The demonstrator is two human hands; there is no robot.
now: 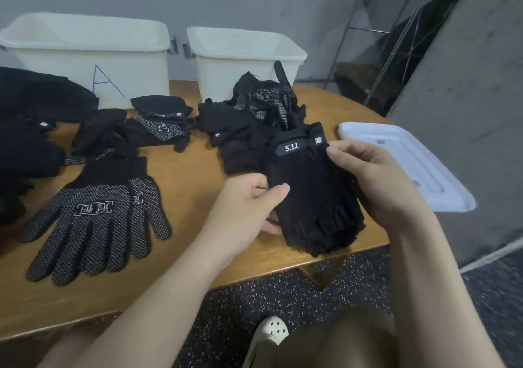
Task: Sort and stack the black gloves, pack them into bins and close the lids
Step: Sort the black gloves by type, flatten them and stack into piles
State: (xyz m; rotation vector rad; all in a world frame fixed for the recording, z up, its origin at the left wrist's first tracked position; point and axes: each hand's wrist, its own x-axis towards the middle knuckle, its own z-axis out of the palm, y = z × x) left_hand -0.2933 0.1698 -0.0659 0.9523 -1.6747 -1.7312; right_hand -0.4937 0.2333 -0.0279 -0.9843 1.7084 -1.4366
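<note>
Over the table edge (325, 257), both hands grasp a glove stack (314, 197); lower gloves hidden, count unclear.

Looking down from my head camera, I see both my forearms bare to the bottom of the frame, with no sleeves, watch or rings showing. My left hand (249, 206) and right hand (376, 180) are ungloved, nails short and plain. Below the table edge I wear a cream perforated clog (268, 336) on one foot, and my leg looks bare, though blur makes that uncertain.
</note>
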